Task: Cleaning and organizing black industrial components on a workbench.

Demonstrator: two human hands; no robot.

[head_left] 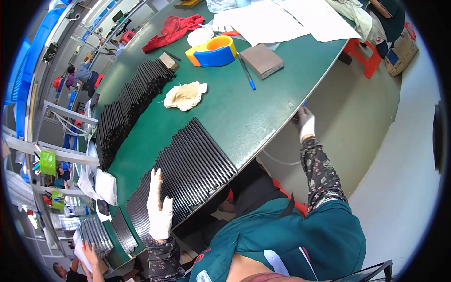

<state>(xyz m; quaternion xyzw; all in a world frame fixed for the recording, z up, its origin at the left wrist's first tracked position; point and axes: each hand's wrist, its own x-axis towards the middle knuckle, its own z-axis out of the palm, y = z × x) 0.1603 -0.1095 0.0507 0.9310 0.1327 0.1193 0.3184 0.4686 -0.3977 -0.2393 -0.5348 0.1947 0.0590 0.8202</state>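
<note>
My left hand [160, 211], in a white glove, is at the near left of the green table. Its fingers are stretched out and apart over a row of thin black rods [197, 160], which lie side by side up to the table's edge. Whether it touches them I cannot tell. My right hand [307, 124], gloved with bare-looking fingertips, is out at the right edge of the table. Its fingers are curled at the rim, with a small bit of blue and red beside them; what they hold is mostly hidden.
On the table [253, 127] lie a long stack of black rods [131, 103], a crumpled cream cloth [184, 96], a yellow-blue tape dispenser [213, 51], a blue-capped pen [247, 73], a brown box [262, 61], papers [268, 23] and red cloth [174, 32]. Another person's hand [90, 254] shows lower left.
</note>
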